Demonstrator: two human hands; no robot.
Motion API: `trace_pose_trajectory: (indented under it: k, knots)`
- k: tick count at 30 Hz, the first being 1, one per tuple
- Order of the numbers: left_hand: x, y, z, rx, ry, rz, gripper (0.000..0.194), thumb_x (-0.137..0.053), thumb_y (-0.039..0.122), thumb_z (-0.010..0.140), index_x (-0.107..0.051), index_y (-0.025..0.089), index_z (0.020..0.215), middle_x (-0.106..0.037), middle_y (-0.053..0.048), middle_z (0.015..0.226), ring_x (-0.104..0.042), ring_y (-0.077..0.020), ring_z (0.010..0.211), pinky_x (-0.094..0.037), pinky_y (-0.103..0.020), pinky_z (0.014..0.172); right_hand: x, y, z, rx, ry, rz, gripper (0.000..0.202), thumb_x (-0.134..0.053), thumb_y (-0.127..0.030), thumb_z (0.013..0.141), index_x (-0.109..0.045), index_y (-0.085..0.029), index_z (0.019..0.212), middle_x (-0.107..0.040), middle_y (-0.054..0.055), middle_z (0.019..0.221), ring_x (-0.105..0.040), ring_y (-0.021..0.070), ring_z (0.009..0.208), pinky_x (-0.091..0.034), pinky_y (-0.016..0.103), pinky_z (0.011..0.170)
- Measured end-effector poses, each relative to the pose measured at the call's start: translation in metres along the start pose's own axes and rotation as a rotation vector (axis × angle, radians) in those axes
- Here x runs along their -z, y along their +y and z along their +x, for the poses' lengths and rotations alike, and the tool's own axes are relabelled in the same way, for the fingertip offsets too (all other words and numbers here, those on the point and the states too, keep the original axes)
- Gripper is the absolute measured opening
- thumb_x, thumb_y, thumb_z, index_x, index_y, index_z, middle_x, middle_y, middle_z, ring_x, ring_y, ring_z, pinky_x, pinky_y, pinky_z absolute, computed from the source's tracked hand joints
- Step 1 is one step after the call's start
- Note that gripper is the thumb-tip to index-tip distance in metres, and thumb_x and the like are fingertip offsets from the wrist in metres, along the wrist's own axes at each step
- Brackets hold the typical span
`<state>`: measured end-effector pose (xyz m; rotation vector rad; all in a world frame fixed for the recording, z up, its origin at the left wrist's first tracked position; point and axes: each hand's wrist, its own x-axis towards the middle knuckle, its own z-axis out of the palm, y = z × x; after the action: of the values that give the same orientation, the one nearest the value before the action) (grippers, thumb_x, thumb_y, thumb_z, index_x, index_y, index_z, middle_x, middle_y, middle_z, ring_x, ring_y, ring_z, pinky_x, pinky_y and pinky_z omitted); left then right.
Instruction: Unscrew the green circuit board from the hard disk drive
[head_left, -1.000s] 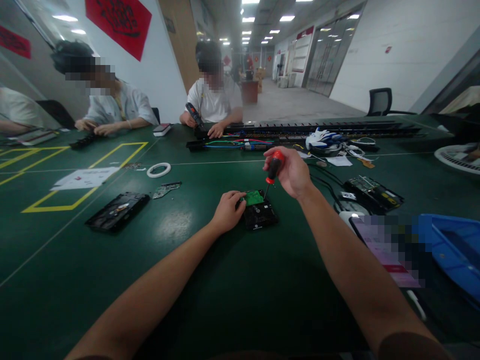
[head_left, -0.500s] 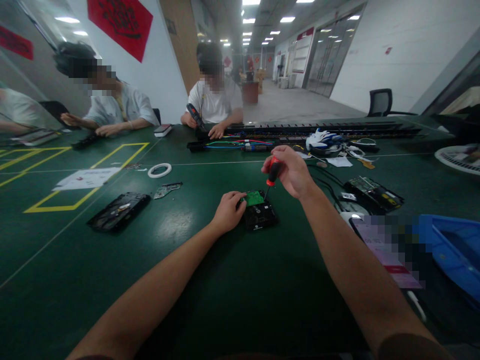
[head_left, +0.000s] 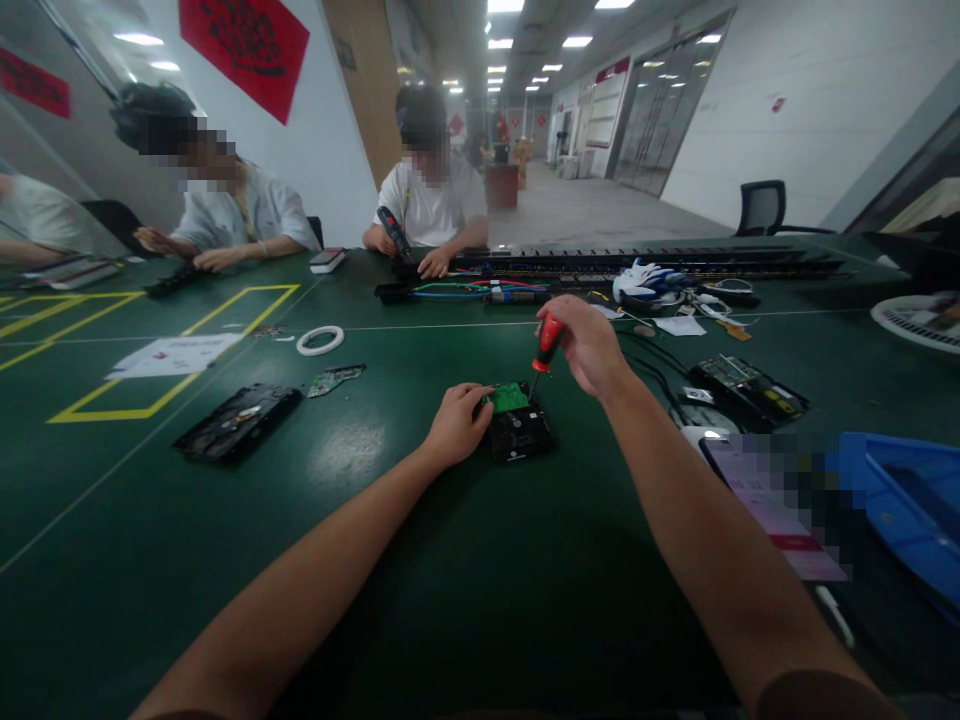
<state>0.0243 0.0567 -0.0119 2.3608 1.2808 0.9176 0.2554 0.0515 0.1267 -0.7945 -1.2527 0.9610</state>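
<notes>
A black hard drive (head_left: 523,434) with a green circuit board (head_left: 510,397) lies flat on the table in front of me. My left hand (head_left: 459,424) grips its left side, fingertips on the board's edge. Above the drive, my right hand (head_left: 589,342) is closed around the red and black handle of a screwdriver (head_left: 549,338). The shaft points steeply down, its tip at the right edge of the green board. Whatever the tip touches is too small to make out.
On the green table (head_left: 420,560) lie a black case (head_left: 238,422), a small circuit board (head_left: 337,379) and a white ring (head_left: 320,341) to the left. A phone (head_left: 757,500), an opened device (head_left: 750,388) and a blue bin (head_left: 911,490) are right. Across the table, a co-worker holds a power screwdriver (head_left: 394,231).
The fingers of my right hand have turned and curled further around the screwdriver handle. The drive and my left hand have stayed in place.
</notes>
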Motion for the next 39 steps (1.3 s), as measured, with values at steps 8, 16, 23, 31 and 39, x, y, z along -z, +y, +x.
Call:
trace_pose_trajectory:
  k: [8,16,23,31,39]
  knots:
    - [-0.0009,-0.0017,0.0007,-0.01,-0.003,0.003,0.033,-0.057,0.031,0.107,-0.072,0.023,0.135,-0.07,-0.012,0.135,-0.061,-0.0316,0.132,-0.05,-0.054,0.117,-0.0059,-0.0028,-0.0037,-0.134,-0.056,0.155,0.032,-0.07,-0.058,0.09,-0.071,-0.026,0.094,-0.07,0.001,0.076,-0.066,0.0193,0.071,-0.056,0.037,0.078]
    - [-0.0004,0.0004,0.0005,-0.005,-0.001,0.005,0.033,-0.058,0.029,0.107,-0.072,0.021,0.136,-0.071,-0.013,0.133,-0.061,-0.0317,0.131,-0.051,-0.053,0.117,-0.0011,0.0,0.0008,-0.072,-0.011,0.073,0.03,-0.07,-0.053,0.091,-0.079,-0.025,0.091,-0.067,0.001,0.084,-0.061,0.017,0.077,-0.053,0.032,0.075]
    - [-0.0011,0.0006,0.0001,0.005,0.008,-0.002,0.034,-0.058,0.03,0.106,-0.072,0.022,0.136,-0.07,-0.013,0.135,-0.061,-0.0317,0.131,-0.051,-0.054,0.117,-0.002,-0.0011,-0.0001,-0.023,0.002,0.036,0.02,-0.073,-0.045,0.088,-0.073,-0.026,0.084,-0.07,0.002,0.085,-0.066,0.0193,0.081,-0.055,0.035,0.076]
    - [-0.0003,-0.0005,0.0002,-0.004,0.003,-0.001,0.034,-0.057,0.03,0.107,-0.072,0.021,0.136,-0.07,-0.013,0.135,-0.061,-0.0318,0.131,-0.051,-0.054,0.117,-0.0041,-0.0024,-0.0019,-0.05,0.0,0.047,0.02,-0.074,-0.047,0.092,-0.07,-0.028,0.098,-0.067,-0.002,0.076,-0.066,0.0173,0.072,-0.054,0.035,0.074]
    - [-0.0011,-0.002,0.0008,-0.009,0.007,0.005,0.033,-0.058,0.03,0.107,-0.072,0.023,0.135,-0.07,-0.012,0.133,-0.061,-0.0315,0.131,-0.051,-0.053,0.117,-0.0048,0.0007,-0.0022,-0.078,-0.035,0.109,0.044,-0.072,-0.066,0.094,-0.071,-0.026,0.077,-0.067,0.002,0.077,-0.065,0.0179,0.07,-0.057,0.038,0.075]
